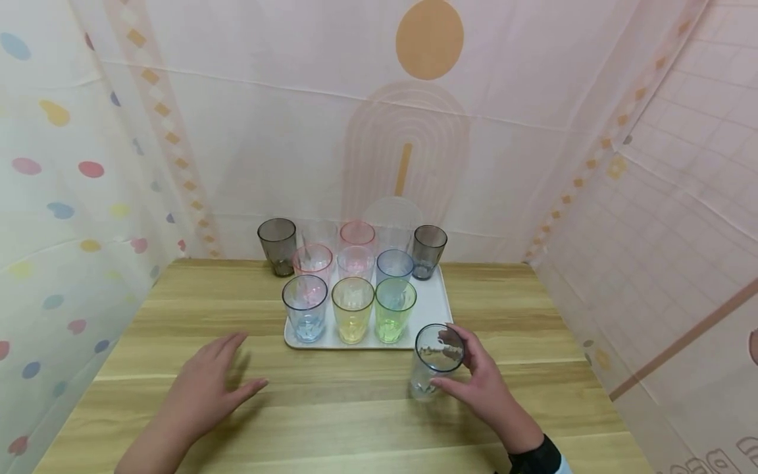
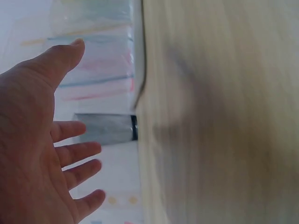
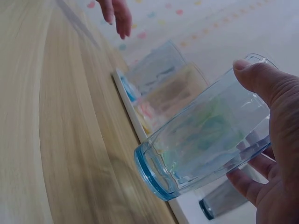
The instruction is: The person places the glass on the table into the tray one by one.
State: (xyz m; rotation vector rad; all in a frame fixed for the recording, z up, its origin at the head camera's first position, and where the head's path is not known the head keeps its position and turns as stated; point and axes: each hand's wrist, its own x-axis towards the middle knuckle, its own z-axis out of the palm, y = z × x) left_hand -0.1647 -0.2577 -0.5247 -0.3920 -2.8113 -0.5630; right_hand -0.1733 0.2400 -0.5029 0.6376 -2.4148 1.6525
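Observation:
My right hand [image 1: 484, 385] grips a clear, faintly blue glass [image 1: 423, 376] near its rim, thumb on one side and fingers on the other. In the right wrist view the blue-tinted base of this glass [image 3: 191, 135] is off the table, beside the tray's front edge. A white tray [image 1: 437, 306] bears rows of glasses; its front row has a blue glass [image 1: 308, 322], a yellow glass [image 1: 353, 322] and a green glass [image 1: 391, 322]. Left of the tray, my left hand [image 1: 204, 382] hovers over the table with fingers spread, holding nothing.
Behind the front row stand pink glasses [image 1: 314, 260], a darker blue glass [image 1: 395, 263] and faint clear ones. A dark grey glass [image 1: 277, 247] is at the back left, another grey glass [image 1: 429, 253] at the back right. Patterned cloth [image 1: 266, 131] hangs behind the wooden table [image 1: 331, 421].

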